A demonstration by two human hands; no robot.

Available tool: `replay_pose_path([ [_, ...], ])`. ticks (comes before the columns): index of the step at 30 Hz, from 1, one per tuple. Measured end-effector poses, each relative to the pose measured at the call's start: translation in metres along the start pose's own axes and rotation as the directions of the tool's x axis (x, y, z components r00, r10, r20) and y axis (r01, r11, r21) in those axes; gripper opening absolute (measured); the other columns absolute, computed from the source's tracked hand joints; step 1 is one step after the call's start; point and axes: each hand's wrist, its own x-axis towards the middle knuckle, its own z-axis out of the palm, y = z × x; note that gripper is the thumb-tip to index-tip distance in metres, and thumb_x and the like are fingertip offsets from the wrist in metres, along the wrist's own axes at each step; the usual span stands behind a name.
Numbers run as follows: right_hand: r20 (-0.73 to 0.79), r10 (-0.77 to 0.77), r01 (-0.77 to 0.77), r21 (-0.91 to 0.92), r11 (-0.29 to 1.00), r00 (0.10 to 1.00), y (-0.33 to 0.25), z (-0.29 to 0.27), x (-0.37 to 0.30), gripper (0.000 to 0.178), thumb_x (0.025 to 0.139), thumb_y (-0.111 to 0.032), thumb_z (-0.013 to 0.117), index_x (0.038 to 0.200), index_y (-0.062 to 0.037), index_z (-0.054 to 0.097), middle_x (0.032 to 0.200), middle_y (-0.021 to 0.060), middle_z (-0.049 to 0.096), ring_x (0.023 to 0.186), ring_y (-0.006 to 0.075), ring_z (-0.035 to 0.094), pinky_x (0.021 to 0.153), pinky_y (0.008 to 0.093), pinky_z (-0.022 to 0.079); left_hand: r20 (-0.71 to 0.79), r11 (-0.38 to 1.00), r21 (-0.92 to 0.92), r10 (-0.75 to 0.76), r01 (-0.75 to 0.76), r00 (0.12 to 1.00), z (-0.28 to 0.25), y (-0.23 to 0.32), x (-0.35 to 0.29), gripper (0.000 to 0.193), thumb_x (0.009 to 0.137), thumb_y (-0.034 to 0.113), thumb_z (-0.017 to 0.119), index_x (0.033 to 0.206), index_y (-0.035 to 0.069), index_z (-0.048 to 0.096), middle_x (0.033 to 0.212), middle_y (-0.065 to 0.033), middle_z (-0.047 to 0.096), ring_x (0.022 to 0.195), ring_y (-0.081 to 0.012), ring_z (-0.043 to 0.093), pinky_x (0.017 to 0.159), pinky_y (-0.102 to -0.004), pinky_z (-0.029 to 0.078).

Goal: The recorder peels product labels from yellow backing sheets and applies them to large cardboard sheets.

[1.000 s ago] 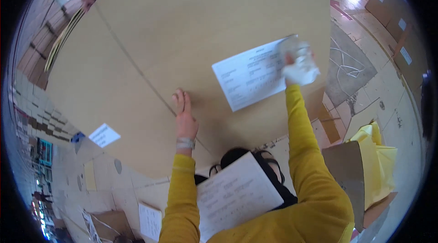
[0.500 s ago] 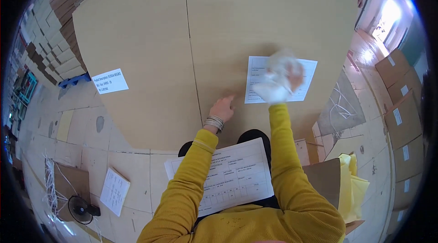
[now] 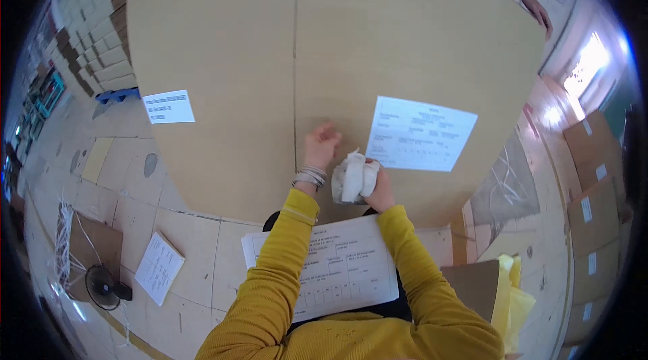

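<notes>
This was a big work room like a warehouse or a box factory. Tall stacks of flat cardboard (image 3: 84, 42) stood at the left, more brown boxes (image 3: 597, 177) with white labels sat at the right, and a huge cardboard sheet (image 3: 324, 56) lay in the middle with a printed paper (image 3: 420, 134) and a small label (image 3: 169, 106) stuck on it. The floor (image 3: 182, 252) was made of worn boards, with a small fan (image 3: 102, 286) and loose white straps (image 3: 64, 242) lying on it.

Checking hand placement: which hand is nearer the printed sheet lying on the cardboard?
Right. The right hand, clutching a white wad, sits at the printed sheet's lower-left corner; the left hand is farther left.
</notes>
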Motion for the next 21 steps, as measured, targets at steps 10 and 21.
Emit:
replay_pose_path([
  [10, -0.102, 0.122, -0.126, -0.032, 0.992, 0.987, 0.024, 0.009, -0.007, 0.048, 0.065, -0.017, 0.072, 0.107, -0.002, 0.053, 0.1, 0.0164, 0.062, 0.095, 0.0307, 0.059, 0.08, 0.0381, 0.046, 0.56, 0.383, 0.789, -0.132, -0.479, 0.818, -0.015, -0.009, -0.021, 0.029, 0.079, 0.019, 0.051, 0.106, 0.009, 0.058, 0.098, -0.0176, 0.062, 0.092, -0.0377, 0.058, 0.081, -0.0453, 0.046],
  [21, -0.016, 0.154, -0.154, 0.007, 0.988, 0.988, 0.015, 0.004, -0.002, 0.045, 0.065, -0.017, 0.071, 0.106, -0.004, 0.056, 0.102, 0.0146, 0.061, 0.098, 0.0295, 0.058, 0.083, 0.0368, 0.045, 0.576, 0.354, 0.79, -0.146, -0.501, 0.805, -0.023, -0.029, -0.003, 0.031, 0.08, 0.03, 0.053, 0.102, 0.01, 0.061, 0.106, -0.0166, 0.06, 0.1, -0.034, 0.056, 0.087, -0.0432, 0.044],
])
